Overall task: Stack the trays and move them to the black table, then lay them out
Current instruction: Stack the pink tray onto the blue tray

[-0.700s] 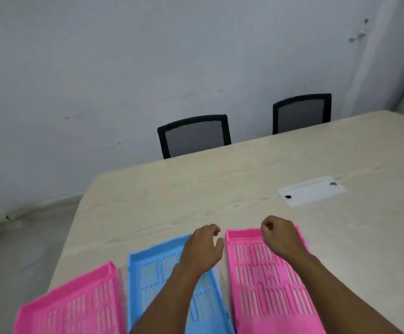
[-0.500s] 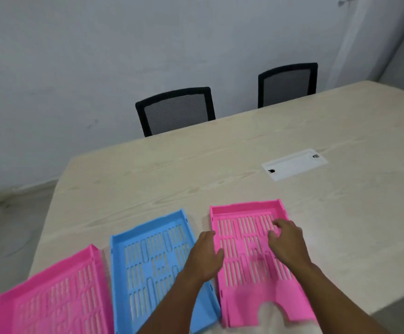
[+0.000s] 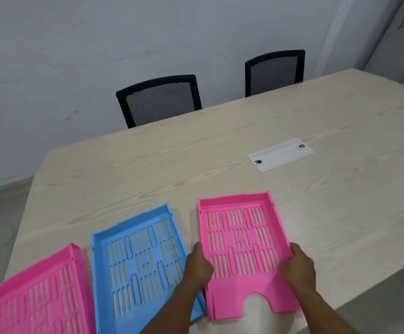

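Observation:
Three slotted plastic trays lie side by side along the near edge of a pale wooden table (image 3: pixel 220 150). A pink tray (image 3: pixel 241 237) is on the right, a blue tray (image 3: pixel 138 261) in the middle, and a second pink tray (image 3: pixel 34 300) at the far left, cut off by the frame. My left hand (image 3: pixel 197 267) grips the left wall of the right pink tray. On the opposite wall, my right hand (image 3: pixel 297 266) is closed over the rim. The tray rests flat on the table.
A white cable cover plate (image 3: pixel 280 154) is set into the tabletop beyond the trays. Two black mesh chairs (image 3: pixel 160 100) (image 3: pixel 274 71) stand at the far side against a grey wall. Grey floor shows to the left and lower right. No black table is in view.
Both hands slid from the far end of the right pink tray back along it and closed on its two side walls. The camera tilted down, showing more of the trays.

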The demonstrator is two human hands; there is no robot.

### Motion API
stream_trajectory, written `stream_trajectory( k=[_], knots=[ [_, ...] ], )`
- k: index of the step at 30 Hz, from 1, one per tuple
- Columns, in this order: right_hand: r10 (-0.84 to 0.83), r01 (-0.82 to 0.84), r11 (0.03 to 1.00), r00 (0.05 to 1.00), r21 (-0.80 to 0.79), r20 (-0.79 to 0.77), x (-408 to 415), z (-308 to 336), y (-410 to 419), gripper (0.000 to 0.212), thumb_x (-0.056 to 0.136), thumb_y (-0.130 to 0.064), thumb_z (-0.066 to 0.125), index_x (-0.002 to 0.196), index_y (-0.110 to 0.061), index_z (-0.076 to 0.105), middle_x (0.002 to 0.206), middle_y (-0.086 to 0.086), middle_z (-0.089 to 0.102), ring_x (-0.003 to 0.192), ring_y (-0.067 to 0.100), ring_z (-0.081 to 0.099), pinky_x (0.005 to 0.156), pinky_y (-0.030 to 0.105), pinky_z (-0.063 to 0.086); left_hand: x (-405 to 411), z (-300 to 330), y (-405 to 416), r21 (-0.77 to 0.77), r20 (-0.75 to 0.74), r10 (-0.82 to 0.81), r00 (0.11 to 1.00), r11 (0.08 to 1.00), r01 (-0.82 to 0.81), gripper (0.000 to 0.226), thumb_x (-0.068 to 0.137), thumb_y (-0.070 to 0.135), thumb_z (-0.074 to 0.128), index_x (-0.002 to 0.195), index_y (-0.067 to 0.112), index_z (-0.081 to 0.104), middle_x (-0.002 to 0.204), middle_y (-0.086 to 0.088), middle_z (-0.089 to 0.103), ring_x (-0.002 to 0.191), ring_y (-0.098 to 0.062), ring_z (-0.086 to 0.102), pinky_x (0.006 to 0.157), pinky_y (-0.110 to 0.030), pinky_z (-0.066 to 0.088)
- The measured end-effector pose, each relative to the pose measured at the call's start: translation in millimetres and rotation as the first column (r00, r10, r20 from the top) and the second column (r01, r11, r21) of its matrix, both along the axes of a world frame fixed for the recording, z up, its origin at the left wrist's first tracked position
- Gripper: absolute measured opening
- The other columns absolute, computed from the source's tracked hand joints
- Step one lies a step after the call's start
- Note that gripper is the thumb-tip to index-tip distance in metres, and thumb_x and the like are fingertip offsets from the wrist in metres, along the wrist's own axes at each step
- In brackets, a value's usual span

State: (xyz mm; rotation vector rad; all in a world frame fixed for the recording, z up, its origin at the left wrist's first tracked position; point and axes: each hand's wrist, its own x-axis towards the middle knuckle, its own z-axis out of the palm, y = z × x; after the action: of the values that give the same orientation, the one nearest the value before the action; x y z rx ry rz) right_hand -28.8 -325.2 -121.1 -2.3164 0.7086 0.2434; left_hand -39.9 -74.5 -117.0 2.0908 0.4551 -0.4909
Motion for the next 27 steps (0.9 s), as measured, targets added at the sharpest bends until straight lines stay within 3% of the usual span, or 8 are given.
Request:
stream_trajectory(
  k=[6,12,15,18,21,23,25,27],
  knots=[
    [0.020,-0.009,0.999,0.975,-0.049,0.222,22,25,2,0.021,0.082,0.003,0.048,0.091,-0.010,0.062,0.064,0.007,0.059,0.054,0.027,0.055,0.055,0.036,0.046,10,16,2,-0.183,0.233,0.179,0.956,0.973,-0.138,0.056,0.086,-0.013,0.043,0.134,0.015,0.053,0.098,0.016,0.067,0.077,0.009,0.063,0.067,-0.007,0.050],
    [0.089,-0.060,0.994,0.922,-0.086,0.377,56,60,29,0.030,0.085,-0.002,0.050,0.109,-0.009,0.067,0.079,0.019,0.068,0.065,0.033,0.057,0.063,0.035,0.046,26,45,25,-0.315,0.374,0.361,0.854,0.916,-0.249,0.058,0.090,-0.010,0.045,0.140,0.018,0.050,0.116,0.012,0.065,0.068,0.017,0.063,0.063,-0.011,0.051],
    [0.165,-0.154,0.986,0.912,-0.060,0.376,57,69,64,0.026,0.085,-0.003,0.050,0.102,-0.011,0.068,0.073,0.012,0.065,0.064,0.034,0.059,0.061,0.034,0.047,16,48,59,-0.287,0.403,0.416,0.815,0.903,-0.319,0.056,0.090,-0.007,0.047,0.140,0.018,0.052,0.120,0.006,0.067,0.075,0.014,0.065,0.074,-0.017,0.056],
    [0.267,-0.279,0.960,0.900,-0.015,0.344,48,66,108,0.018,0.084,-0.003,0.050,0.089,-0.010,0.066,0.071,0.012,0.067,0.062,0.033,0.062,0.060,0.037,0.052,-4,46,101,-0.238,0.435,0.485,0.759,0.875,-0.422,0.052,0.088,-0.006,0.048,0.131,0.019,0.061,0.112,0.005,0.073,0.091,-0.011,0.072,0.084,-0.037,0.060],
    [0.370,-0.400,0.916,0.873,0.032,0.319,33,58,151,0.015,0.083,-0.002,0.051,0.084,-0.005,0.065,0.071,0.014,0.068,0.063,0.034,0.063,0.061,0.042,0.054,-34,40,144,-0.119,0.490,0.523,0.697,0.833,-0.541,0.047,0.083,-0.007,0.050,0.119,0.017,0.068,0.103,-0.005,0.077,0.080,-0.020,0.071,0.078,-0.036,0.057],
    [0.432,-0.469,0.881,0.854,0.069,0.292,19,50,177,0.015,0.082,-0.002,0.051,0.084,-0.004,0.066,0.072,0.015,0.069,0.065,0.035,0.064,0.062,0.044,0.055,-58,33,169,-0.072,0.478,0.575,0.664,0.779,-0.623,0.045,0.084,-0.007,0.052,0.124,0.007,0.066,0.109,-0.008,0.075,0.074,-0.010,0.067,0.076,-0.025,0.053],
    [0.474,-0.513,0.853,0.840,0.102,0.264,4,43,198,0.014,0.082,-0.003,0.051,0.083,-0.006,0.065,0.072,0.013,0.069,0.065,0.033,0.065,0.063,0.045,0.056,-82,26,187,-0.052,0.447,0.615,0.649,0.742,-0.668,0.046,0.087,-0.006,0.053,0.132,0.004,0.060,0.106,-0.001,0.070,0.054,0.006,0.059,0.056,-0.009,0.048],
    [0.494,-0.531,0.839,0.834,0.118,0.246,-6,40,212,0.015,0.085,-0.005,0.050,0.084,-0.010,0.064,0.073,0.011,0.069,0.064,0.029,0.065,0.063,0.043,0.057,-99,22,195,-0.041,0.420,0.631,0.653,0.732,-0.681,0.049,0.090,-0.003,0.051,0.138,0.008,0.055,0.095,0.001,0.071,0.039,0.003,0.050,0.041,-0.013,0.045]
  ],
)
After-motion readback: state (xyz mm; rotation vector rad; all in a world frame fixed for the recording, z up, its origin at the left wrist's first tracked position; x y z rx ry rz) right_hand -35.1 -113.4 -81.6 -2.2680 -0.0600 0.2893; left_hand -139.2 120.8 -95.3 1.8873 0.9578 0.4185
